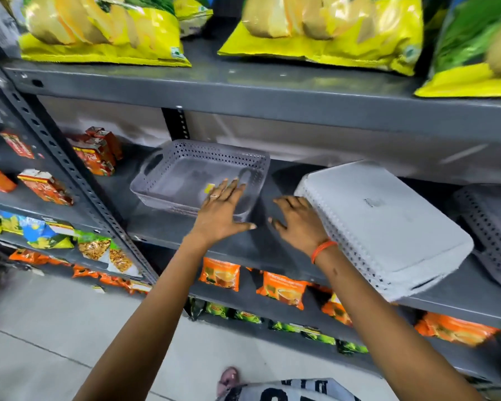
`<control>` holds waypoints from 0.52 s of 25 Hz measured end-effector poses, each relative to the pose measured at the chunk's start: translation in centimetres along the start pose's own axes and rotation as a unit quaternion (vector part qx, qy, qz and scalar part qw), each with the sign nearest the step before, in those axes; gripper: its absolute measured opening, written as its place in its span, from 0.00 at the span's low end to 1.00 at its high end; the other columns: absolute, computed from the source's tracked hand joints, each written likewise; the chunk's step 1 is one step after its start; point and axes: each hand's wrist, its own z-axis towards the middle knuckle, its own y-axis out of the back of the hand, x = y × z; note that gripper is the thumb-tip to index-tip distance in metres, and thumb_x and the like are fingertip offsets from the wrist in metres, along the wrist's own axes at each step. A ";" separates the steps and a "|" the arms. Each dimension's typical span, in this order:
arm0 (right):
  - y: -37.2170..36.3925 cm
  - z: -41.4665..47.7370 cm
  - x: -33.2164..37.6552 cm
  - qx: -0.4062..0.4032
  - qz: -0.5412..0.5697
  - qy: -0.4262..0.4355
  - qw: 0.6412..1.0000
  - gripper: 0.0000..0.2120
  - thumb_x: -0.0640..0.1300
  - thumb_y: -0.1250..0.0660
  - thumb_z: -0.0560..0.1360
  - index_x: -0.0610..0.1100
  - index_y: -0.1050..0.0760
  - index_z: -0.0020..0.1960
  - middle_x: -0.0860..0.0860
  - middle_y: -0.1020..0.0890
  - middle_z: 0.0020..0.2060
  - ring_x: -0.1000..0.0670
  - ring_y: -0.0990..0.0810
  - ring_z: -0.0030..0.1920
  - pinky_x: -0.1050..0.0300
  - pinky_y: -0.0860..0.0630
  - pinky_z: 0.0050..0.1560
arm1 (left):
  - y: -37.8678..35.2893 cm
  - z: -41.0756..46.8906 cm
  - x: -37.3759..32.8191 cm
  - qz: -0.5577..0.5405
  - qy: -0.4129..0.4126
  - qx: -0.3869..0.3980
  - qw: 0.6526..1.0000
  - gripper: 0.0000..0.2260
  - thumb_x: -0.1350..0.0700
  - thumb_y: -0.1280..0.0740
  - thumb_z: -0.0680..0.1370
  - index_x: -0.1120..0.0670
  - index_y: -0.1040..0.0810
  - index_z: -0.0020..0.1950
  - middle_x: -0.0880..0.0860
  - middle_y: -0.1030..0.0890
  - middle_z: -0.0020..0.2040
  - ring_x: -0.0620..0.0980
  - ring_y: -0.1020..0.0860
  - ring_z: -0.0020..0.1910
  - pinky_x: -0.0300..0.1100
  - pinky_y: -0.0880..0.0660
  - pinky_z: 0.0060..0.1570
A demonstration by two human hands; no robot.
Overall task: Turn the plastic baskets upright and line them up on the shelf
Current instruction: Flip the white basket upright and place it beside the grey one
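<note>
A clear grey perforated basket (pixel 185 172) stands upright on the grey middle shelf (pixel 243 244), with a yellow sticker inside. My left hand (pixel 223 209) hovers open at its front right corner, fingers spread over the rim. A white perforated basket (pixel 382 221) lies upside down to the right, its flat bottom facing up and its near end past the shelf edge. My right hand (pixel 295 221) is open, fingertips at this basket's left corner. A third basket (pixel 492 227), also perforated, lies at the far right, cut off by the frame.
Yellow chip bags (pixel 104 27) fill the shelf above. Red packets (pixel 99 151) stand at the left end of the middle shelf. Orange packets (pixel 281 290) line the shelf below. A slotted upright post (pixel 70 166) borders the bay on the left. Tiled floor lies beneath.
</note>
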 end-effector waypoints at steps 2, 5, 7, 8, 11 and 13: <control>2.3 -1.8 -2.6 -0.014 0.004 -0.011 1.000 0.22 0.48 0.37 0.71 0.38 0.29 0.62 0.38 0.23 0.59 0.36 0.26 0.60 0.41 0.34 0.66 | -1.6 1.5 -5.0 -0.006 -0.031 -0.011 0.999 0.43 0.41 0.29 0.69 0.54 0.48 0.75 0.55 0.45 0.78 0.54 0.51 0.78 0.53 0.52 0.77; 4.7 -5.1 -7.5 -0.035 -0.005 -0.041 0.999 0.24 0.51 0.41 0.71 0.38 0.27 0.60 0.37 0.21 0.57 0.35 0.24 0.58 0.37 0.32 0.65 | -4.9 3.7 -10.5 -0.020 -0.037 0.019 0.999 0.42 0.45 0.29 0.70 0.57 0.48 0.75 0.56 0.44 0.78 0.55 0.48 0.77 0.52 0.51 0.77; 5.3 -7.6 -10.5 -0.022 -0.009 -0.076 0.997 0.26 0.54 0.45 0.70 0.38 0.26 0.59 0.36 0.21 0.57 0.35 0.24 0.57 0.36 0.30 0.63 | -7.2 4.5 -12.4 -0.031 -0.022 0.056 0.998 0.41 0.48 0.28 0.71 0.59 0.49 0.75 0.59 0.44 0.77 0.57 0.47 0.77 0.52 0.49 0.77; 5.3 -8.9 -11.5 -0.023 -0.009 -0.091 0.996 0.26 0.55 0.46 0.71 0.38 0.26 0.59 0.36 0.22 0.58 0.35 0.24 0.58 0.37 0.30 0.62 | -8.3 4.7 -12.6 -0.034 -0.010 0.070 0.997 0.42 0.50 0.28 0.71 0.60 0.50 0.75 0.60 0.44 0.77 0.58 0.46 0.77 0.52 0.47 0.76; 6.1 -13.2 -13.9 -0.100 0.009 -0.149 0.984 0.21 0.50 0.48 0.75 0.39 0.28 0.60 0.38 0.25 0.61 0.37 0.28 0.61 0.39 0.32 0.64 | -9.9 5.5 -13.0 -0.060 0.031 0.070 0.995 0.46 0.56 0.26 0.70 0.61 0.56 0.75 0.63 0.47 0.77 0.63 0.44 0.75 0.56 0.41 0.73; 6.1 -16.7 -15.5 -0.170 0.035 -0.177 0.969 0.20 0.47 0.48 0.77 0.38 0.31 0.63 0.38 0.29 0.65 0.40 0.33 0.66 0.42 0.36 0.68 | -10.2 6.4 -13.0 -0.080 0.042 0.047 0.995 0.48 0.58 0.26 0.69 0.60 0.59 0.75 0.62 0.49 0.78 0.65 0.43 0.74 0.58 0.41 0.72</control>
